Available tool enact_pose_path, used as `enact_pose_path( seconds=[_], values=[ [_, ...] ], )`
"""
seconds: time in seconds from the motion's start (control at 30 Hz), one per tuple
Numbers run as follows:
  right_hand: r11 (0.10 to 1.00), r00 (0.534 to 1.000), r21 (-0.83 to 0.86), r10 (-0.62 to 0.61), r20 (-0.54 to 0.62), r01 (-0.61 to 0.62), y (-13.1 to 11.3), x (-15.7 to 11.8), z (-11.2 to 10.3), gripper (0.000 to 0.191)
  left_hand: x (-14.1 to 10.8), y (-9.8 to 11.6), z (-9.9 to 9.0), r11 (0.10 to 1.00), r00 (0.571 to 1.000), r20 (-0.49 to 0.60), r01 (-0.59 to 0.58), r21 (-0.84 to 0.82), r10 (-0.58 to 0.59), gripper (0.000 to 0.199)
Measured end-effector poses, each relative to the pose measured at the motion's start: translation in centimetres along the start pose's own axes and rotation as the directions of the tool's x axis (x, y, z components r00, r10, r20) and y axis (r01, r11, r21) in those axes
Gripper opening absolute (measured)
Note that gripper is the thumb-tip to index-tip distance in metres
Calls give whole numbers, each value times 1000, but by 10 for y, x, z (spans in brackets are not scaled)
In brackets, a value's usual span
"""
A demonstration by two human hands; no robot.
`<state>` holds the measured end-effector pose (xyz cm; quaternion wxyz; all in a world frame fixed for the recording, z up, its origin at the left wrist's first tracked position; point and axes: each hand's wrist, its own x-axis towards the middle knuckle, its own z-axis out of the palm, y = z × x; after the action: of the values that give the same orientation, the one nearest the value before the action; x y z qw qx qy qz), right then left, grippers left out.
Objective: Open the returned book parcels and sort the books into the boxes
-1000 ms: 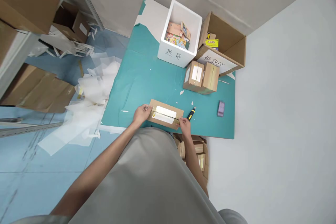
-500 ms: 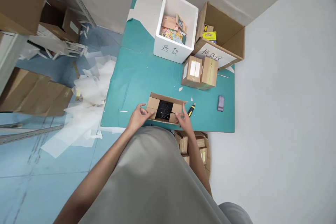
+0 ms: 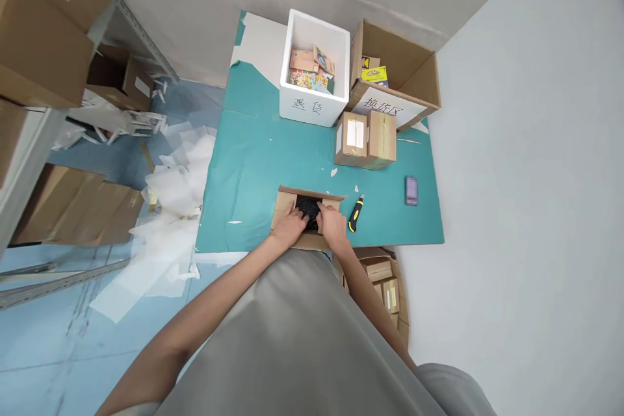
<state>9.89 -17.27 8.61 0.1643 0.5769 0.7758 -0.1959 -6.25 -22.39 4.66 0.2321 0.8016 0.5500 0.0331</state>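
Observation:
An opened cardboard box [image 3: 312,242] lies at the front edge of the green table, its flaps folded outward or inward around a dark opening. Black, shiny contents [image 3: 308,208] show in its middle. My left hand [image 3: 289,227] rests over the box's left part, fingertips at the black contents. From the right, my right hand [image 3: 333,224] reaches over the box, its fingers bent at the contents' right edge. Whether the fingers grip anything is too small to tell. A yellow and black utility knife [image 3: 355,213] lies just right of the box.
Behind are a white foam box [image 3: 314,107] with packets, a large carton [image 3: 431,81] and two small closed boxes [image 3: 355,136]. A phone-like object [image 3: 411,190] lies at right. Shelving and white sheets [image 3: 170,240] are at left; a carton of boxes [image 3: 390,292] stands below the table.
Both hands have moved from the box's outer ends and flaps inward to the black contents. The view has shifted, so the table's back appears lower.

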Motion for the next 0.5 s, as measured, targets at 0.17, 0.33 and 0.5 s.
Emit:
enact_pose_path(
  seconds=[0.17, 0.33, 0.5],
  values=[
    [992, 995, 92, 87, -59, -81, 35, -23, -7, 51, -16, -5, -9, 999, 997, -70, -17, -49, 14, 47],
    [992, 992, 37, -123, -41, 124, 31, -25, 0, 55, -39, -16, -30, 992, 984, -138, 103, -77, -113, 72],
    [966, 968, -105, -226, 107, 237, -1, -1, 6, 49, -45, -35, -40, 976, 968, -132, 216, -8, -215, 95]
  ],
)
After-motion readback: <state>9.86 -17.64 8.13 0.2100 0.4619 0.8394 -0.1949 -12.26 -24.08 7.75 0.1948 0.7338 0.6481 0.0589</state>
